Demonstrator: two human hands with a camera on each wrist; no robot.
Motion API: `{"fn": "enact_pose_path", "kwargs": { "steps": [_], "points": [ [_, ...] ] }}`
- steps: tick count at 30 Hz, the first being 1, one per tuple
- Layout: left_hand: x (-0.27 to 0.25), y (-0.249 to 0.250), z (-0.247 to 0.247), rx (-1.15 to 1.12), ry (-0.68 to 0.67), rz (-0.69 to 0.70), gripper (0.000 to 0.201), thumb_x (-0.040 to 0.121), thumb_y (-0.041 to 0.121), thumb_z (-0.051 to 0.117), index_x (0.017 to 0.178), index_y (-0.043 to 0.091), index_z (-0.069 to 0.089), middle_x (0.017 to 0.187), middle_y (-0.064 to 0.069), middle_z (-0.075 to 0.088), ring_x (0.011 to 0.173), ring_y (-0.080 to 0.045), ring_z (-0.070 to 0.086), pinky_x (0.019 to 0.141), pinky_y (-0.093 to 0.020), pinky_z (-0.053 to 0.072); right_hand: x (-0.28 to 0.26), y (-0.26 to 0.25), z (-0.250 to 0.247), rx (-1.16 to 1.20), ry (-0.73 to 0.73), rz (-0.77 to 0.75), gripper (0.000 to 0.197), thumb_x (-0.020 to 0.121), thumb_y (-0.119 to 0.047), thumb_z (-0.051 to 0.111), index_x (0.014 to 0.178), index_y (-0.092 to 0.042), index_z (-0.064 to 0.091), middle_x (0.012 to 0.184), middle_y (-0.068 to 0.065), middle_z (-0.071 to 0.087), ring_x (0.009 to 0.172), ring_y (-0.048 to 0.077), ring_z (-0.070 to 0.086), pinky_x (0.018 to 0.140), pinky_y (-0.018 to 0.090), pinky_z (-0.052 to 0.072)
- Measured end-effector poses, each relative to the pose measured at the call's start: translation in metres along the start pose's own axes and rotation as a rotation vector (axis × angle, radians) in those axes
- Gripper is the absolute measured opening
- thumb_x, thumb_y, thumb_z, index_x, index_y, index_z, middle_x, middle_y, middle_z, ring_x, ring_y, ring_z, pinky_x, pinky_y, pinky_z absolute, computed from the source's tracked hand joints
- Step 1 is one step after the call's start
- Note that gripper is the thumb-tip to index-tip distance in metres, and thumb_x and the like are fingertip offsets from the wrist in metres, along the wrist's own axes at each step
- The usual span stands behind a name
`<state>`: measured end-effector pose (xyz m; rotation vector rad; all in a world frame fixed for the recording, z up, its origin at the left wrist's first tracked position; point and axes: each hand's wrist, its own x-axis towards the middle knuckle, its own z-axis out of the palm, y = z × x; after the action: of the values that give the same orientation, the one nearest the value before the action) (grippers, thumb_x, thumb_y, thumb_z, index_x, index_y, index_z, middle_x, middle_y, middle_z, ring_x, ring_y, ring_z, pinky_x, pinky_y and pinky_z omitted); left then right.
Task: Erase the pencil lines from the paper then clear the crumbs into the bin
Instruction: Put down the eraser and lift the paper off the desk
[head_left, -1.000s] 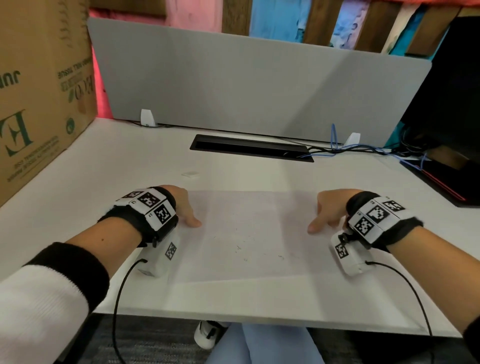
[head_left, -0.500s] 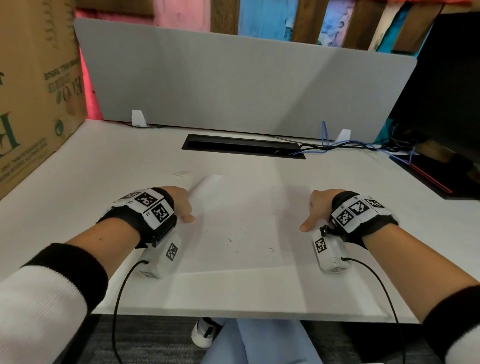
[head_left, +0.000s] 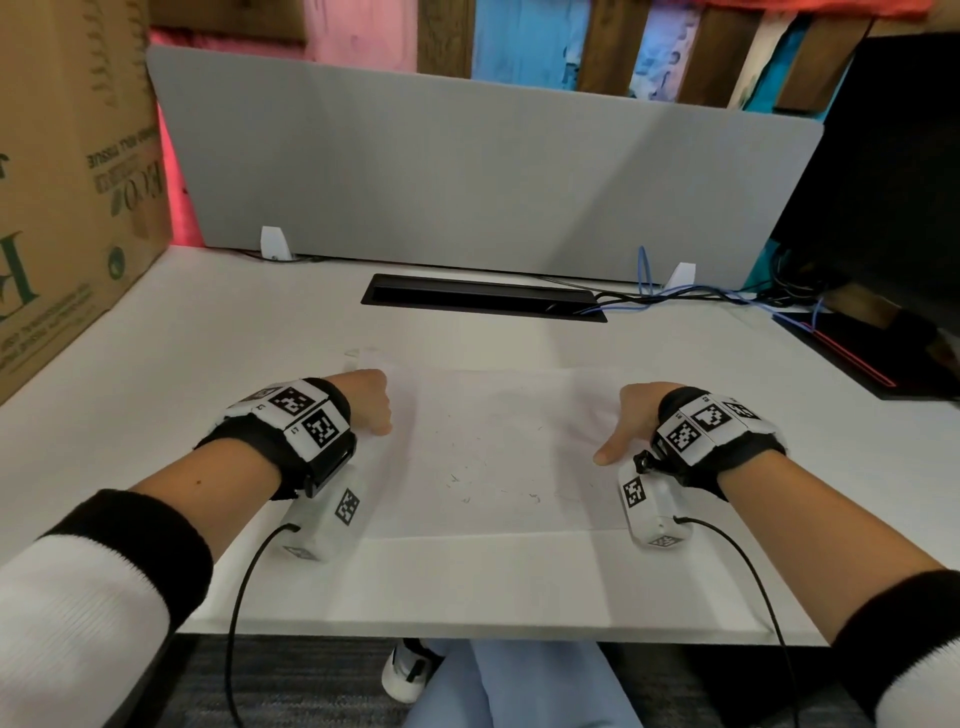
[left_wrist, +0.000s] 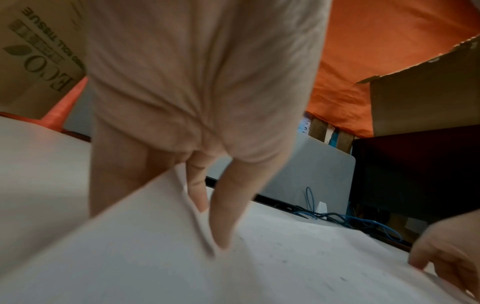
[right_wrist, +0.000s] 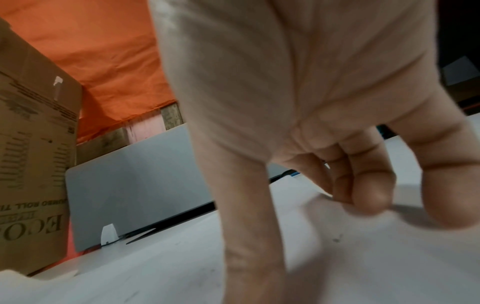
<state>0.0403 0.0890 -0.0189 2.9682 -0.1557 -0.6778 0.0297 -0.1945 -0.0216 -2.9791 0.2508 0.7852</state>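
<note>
A white sheet of paper (head_left: 493, 441) lies on the white desk (head_left: 208, 389), with dark eraser crumbs (head_left: 467, 486) scattered over its middle. My left hand (head_left: 376, 415) pinches the sheet's left edge, thumb on top and fingers underneath, and that edge is raised off the desk (left_wrist: 130, 257). My right hand (head_left: 615, 436) holds the right edge, with the thumb down on the sheet and the fingers (right_wrist: 369, 197) curled at its border. A small white eraser (head_left: 363, 356) sits just beyond the left hand.
A large cardboard box (head_left: 67, 182) stands at the left. A grey divider panel (head_left: 493, 171) closes off the back, with a black cable slot (head_left: 483, 299) and blue cables (head_left: 675, 299) in front of it. A dark monitor (head_left: 883, 182) stands at the right.
Both hands have drawn in a little and taken hold of the paper's side edges. The left edge has lifted off the desk.
</note>
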Motion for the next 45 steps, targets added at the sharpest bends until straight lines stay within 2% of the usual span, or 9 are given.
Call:
{"fn": "enact_pose_path", "kwargs": {
  "steps": [3,6,10,15,21,26,32,36,45],
  "points": [
    [-0.009,-0.003,-0.002,0.0,-0.097,-0.024,0.055,0.09,0.022,0.058,0.137,0.007,0.034,0.134,-0.007,0.047,0.094,-0.023,0.056,0.059,-0.02,0.039,-0.001,0.006,0.001,0.07,-0.015,0.003,0.059,0.065,-0.045,0.08,0.101,-0.001,0.064,0.089,0.006,0.066,0.081,0.022,0.061,0.082,0.03,0.049],
    [-0.014,-0.007,-0.005,-0.028,-0.165,-0.022,0.073,0.084,0.02,0.067,0.144,0.021,0.026,0.135,-0.008,0.048,0.094,-0.026,0.058,0.058,-0.022,0.041,-0.005,0.009,0.003,0.094,-0.001,0.028,0.066,0.065,-0.05,0.078,0.107,-0.001,0.064,0.099,0.007,0.069,0.086,0.021,0.062,0.085,0.03,0.051],
    [-0.013,-0.007,-0.005,-0.091,-0.128,0.027,0.065,0.084,0.012,0.066,0.14,0.024,0.036,0.108,-0.007,0.055,0.072,-0.017,0.052,0.062,-0.022,0.046,-0.01,0.006,0.008,0.1,0.106,0.089,0.095,0.068,-0.047,0.077,0.131,0.004,0.028,0.123,0.013,0.05,0.115,0.03,0.053,0.096,0.037,0.047],
    [-0.01,-0.012,-0.006,-0.27,0.008,0.026,0.045,0.083,0.01,0.068,0.127,0.012,0.057,0.113,-0.01,0.059,0.098,-0.022,0.057,0.091,-0.029,0.047,-0.007,0.0,0.004,0.219,0.131,0.06,0.107,0.074,-0.024,0.077,0.142,0.001,-0.002,0.133,0.024,0.044,0.115,0.039,0.052,0.089,0.041,0.047],
    [-0.004,-0.017,-0.016,-0.689,0.09,0.038,0.042,0.088,0.006,0.058,0.127,0.018,0.05,0.131,-0.008,0.049,0.114,-0.029,0.054,0.096,-0.041,0.049,-0.005,0.004,-0.024,0.355,0.218,-0.066,0.064,0.071,-0.01,0.077,0.125,0.001,0.044,0.119,0.02,0.057,0.097,0.031,0.058,0.078,0.036,0.05],
    [-0.004,-0.007,-0.031,-0.842,0.083,0.161,0.052,0.089,0.0,0.055,0.136,0.017,0.043,0.13,-0.011,0.052,0.108,-0.027,0.058,0.084,-0.032,0.051,-0.019,-0.002,-0.041,0.506,0.337,-0.216,0.025,0.077,-0.007,0.068,0.1,0.003,0.066,0.083,0.011,0.067,0.063,0.018,0.057,0.053,0.02,0.044],
    [-0.007,0.012,-0.035,-1.016,0.114,0.321,0.04,0.093,0.007,0.053,0.132,0.013,0.051,0.12,-0.012,0.062,0.093,-0.022,0.063,0.079,-0.022,0.051,-0.026,-0.02,-0.038,0.789,0.343,-0.359,0.022,0.081,-0.007,0.062,0.096,0.008,0.066,0.086,0.019,0.065,0.073,0.024,0.06,0.069,0.032,0.047],
    [-0.004,0.015,-0.035,-0.999,0.227,0.29,0.035,0.093,0.012,0.055,0.128,0.013,0.054,0.113,-0.008,0.061,0.084,-0.015,0.061,0.064,-0.013,0.049,-0.03,-0.028,-0.036,0.87,0.347,-0.413,0.011,0.084,-0.006,0.059,0.09,-0.001,0.068,0.075,0.008,0.066,0.059,0.016,0.062,0.056,0.019,0.049],
    [0.017,-0.011,-0.01,-0.671,0.334,0.149,0.049,0.083,0.001,0.062,0.13,0.014,0.052,0.118,-0.007,0.054,0.101,-0.023,0.056,0.079,-0.024,0.043,-0.023,-0.024,-0.018,0.881,0.279,-0.28,0.01,0.083,-0.004,0.059,0.076,0.002,0.061,0.07,0.011,0.058,0.059,0.02,0.056,0.049,0.019,0.046]
  ]
}}
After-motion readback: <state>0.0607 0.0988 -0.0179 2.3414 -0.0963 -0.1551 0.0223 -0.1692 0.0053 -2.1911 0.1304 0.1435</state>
